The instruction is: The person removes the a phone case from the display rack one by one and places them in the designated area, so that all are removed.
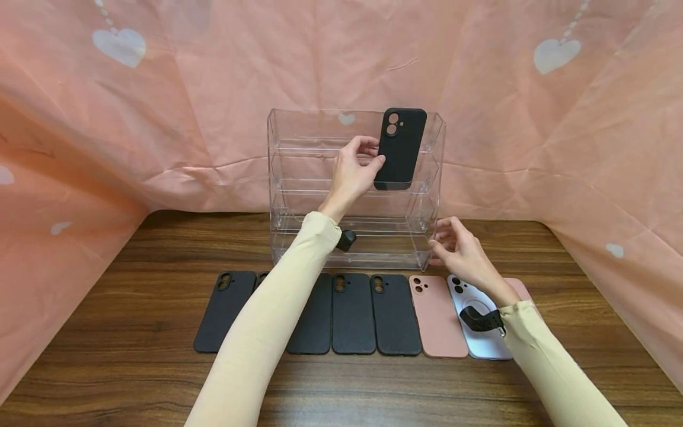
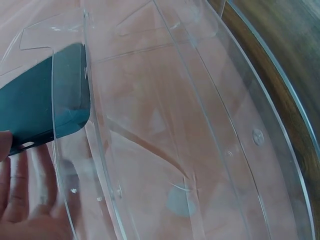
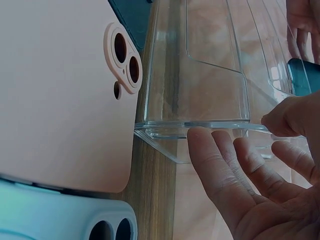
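My left hand (image 1: pixel 354 169) pinches a black phone case (image 1: pixel 404 145) by its left edge, thumb in front. The case leans upright at the right end of a clear acrylic display rack (image 1: pixel 373 260). Its lower end sits behind a clear front lip of an upper tier, as the left wrist view also shows through the plastic. Low on the rack's right side, my right hand (image 1: pixel 466 255) holds the side panel's edge. In the right wrist view the thumb lies over that edge and the fingertips (image 3: pixel 202 137) meet the panel's outer face.
In front of the rack lies a row of phone cases: several black ones (image 1: pixel 354 314), a pink one (image 1: pixel 439 317), a pale blue one (image 1: pixel 472 344) and another pink one (image 1: pixel 516 287) partly under my right arm. A pink curtain (image 1: pixel 213 89) hangs behind the wooden table (image 1: pixel 133 308).
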`<state>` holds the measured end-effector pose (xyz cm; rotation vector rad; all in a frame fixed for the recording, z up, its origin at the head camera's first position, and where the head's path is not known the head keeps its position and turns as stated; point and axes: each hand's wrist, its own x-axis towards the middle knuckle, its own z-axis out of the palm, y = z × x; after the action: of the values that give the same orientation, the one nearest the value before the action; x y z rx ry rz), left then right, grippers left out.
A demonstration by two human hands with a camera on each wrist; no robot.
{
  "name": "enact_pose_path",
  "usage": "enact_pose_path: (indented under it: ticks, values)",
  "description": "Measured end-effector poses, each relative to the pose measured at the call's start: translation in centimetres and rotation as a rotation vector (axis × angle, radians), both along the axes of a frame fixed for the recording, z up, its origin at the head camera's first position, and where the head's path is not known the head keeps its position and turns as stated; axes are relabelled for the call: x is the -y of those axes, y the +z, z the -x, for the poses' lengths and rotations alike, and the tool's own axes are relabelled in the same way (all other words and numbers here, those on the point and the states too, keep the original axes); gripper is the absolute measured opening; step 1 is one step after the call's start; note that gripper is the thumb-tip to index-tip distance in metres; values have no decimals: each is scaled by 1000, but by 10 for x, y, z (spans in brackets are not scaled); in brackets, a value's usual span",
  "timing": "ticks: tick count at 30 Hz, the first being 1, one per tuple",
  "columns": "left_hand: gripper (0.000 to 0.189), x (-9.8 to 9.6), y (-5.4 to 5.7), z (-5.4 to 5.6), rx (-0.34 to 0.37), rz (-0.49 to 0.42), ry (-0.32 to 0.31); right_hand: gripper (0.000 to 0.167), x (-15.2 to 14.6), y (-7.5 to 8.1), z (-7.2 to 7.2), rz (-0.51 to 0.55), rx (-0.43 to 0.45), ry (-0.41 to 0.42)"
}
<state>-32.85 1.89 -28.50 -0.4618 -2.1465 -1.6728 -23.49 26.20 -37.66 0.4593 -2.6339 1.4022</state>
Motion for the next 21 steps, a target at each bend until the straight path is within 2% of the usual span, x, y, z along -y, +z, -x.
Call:
enact_pose_path:
  ticks: [6,12,16,21]
  values:
    - [27,1,-2,3,-58,-89,-28,37,1,0,1,10,10,3]
    - [29,4,3,3,-138,-193,-54,37,1,0,2,18,11,10]
    - [32,9,9,0,-185,-240,-77,37,0,1,2,9,9,5]
    - [33,16,12,-8,-197,-254,-109,37,1,2,1,6,15,3]
